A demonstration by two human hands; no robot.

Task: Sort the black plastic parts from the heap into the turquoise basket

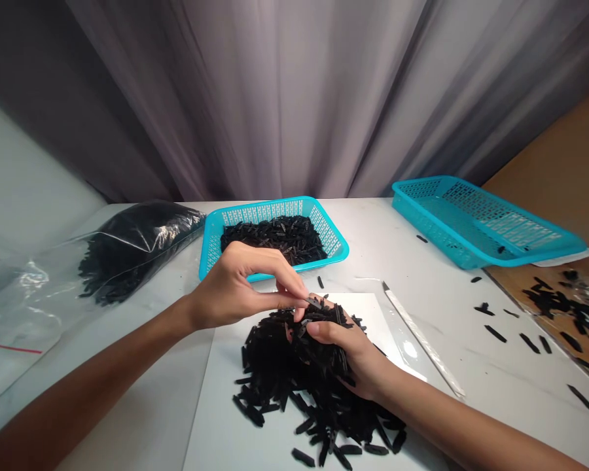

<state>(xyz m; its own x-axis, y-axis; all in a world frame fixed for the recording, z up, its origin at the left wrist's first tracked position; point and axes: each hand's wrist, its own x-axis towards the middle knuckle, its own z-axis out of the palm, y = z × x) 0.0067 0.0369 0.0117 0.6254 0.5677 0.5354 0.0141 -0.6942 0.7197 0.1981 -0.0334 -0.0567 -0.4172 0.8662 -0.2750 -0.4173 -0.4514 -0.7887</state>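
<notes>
My left hand (235,288) pinched a black strip (315,303) as my right hand (343,353) clutched at the heap (294,379) on a white sheet (216,405). Across the marble-patterned bench (373,235), a turquoise basket (275,212) held more strips; a second basket (471,222) stood right, beneath a grey curtain (294,98).
</notes>
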